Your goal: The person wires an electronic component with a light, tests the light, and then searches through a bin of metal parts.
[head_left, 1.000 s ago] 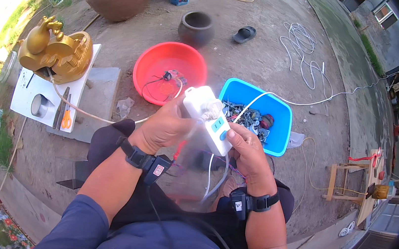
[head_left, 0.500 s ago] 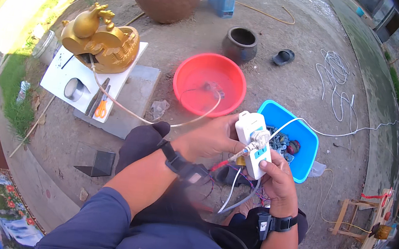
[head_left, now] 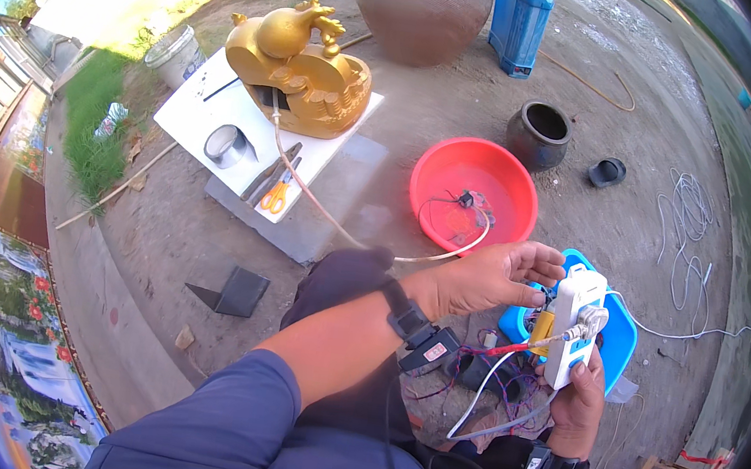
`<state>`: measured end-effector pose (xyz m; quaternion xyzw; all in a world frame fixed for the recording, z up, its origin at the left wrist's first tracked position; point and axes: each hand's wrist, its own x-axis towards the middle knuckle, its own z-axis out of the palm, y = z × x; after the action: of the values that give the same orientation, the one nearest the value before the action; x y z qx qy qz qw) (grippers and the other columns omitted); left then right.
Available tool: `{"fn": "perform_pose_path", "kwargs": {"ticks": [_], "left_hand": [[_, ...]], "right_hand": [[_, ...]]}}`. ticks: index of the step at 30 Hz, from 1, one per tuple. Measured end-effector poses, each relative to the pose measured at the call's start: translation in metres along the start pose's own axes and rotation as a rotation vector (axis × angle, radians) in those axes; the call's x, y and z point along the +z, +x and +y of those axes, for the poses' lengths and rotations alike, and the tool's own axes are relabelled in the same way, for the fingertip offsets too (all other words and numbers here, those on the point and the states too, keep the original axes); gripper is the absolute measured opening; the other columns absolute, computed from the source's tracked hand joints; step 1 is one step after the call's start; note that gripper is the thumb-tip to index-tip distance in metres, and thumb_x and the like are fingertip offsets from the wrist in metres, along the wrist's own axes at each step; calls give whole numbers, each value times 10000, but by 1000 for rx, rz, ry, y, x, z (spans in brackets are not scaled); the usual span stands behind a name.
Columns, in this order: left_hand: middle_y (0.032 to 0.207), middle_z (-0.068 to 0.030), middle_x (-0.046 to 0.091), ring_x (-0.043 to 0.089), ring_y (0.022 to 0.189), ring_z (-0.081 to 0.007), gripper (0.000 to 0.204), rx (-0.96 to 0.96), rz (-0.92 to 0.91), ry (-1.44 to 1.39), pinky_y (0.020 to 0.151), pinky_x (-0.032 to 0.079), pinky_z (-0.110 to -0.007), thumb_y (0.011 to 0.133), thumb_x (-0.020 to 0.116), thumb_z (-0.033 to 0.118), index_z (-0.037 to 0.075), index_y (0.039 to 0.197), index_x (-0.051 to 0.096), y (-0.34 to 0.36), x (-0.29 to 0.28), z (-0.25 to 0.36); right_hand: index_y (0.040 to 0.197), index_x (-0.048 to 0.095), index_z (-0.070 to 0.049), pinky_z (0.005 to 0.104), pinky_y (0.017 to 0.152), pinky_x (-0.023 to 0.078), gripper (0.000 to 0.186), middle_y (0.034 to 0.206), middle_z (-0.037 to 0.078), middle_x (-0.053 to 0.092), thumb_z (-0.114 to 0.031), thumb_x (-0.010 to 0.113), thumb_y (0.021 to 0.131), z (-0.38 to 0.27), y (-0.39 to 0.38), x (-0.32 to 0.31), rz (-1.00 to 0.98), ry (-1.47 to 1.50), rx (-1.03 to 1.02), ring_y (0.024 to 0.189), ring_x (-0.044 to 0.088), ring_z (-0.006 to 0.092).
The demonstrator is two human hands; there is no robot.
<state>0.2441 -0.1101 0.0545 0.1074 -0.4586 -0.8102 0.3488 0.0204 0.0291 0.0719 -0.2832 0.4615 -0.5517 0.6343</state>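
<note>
Power strip (head_left: pixel 568 326), white, is positioned in front of the blue tub (head_left: pixel 621 349) as seen from the head camera. Its long axis runs away from the wearer, with the far end leaning slightly right; the socket face is directed toward the camera. A plug (head_left: pixel 591 318) is seated in this face. The right hand (head_left: pixel 581 402) grasps the near end, thumb on the face. The left hand (head_left: pixel 490 281) is released, fingers extended beside the far end.
</note>
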Motion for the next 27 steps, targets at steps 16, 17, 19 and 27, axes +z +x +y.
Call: {"fn": "perform_pose_path", "kwargs": {"ticks": [16,17,19,27], "left_hand": [[1192,-59,690,683,1024,-121,428,-195,235,224,841,570,-286,970,711,120,1,1348,549,-20,-15,55],[1195,-67,688,680,1043,-125,426,-120,270,188,878,569,-302,978,701,119,-9,1352,543,-28,-22,78],[1205,-84,685,681,1075,-142,414,29,394,217,946,565,-332,993,681,126,-24,1351,536,-58,-34,131],[1261,-147,675,691,1129,-237,324,411,1157,322,990,576,-392,1040,618,204,-6,1283,573,-294,-178,267]], "right_hand": [[1364,497,69,351,625,640,853,995,164,716,-355,886,734,-1,9,10,-99,33,-58,739,751,283],[1366,495,67,342,618,635,860,1009,163,713,-368,887,737,-3,11,7,-78,29,-78,740,751,281],[1379,478,63,319,609,625,880,1091,172,696,-403,885,753,-4,15,-2,-61,-4,-117,751,748,265],[1471,404,53,307,606,620,903,1312,220,638,-368,855,811,11,35,-17,34,3,-100,775,746,257]]}}
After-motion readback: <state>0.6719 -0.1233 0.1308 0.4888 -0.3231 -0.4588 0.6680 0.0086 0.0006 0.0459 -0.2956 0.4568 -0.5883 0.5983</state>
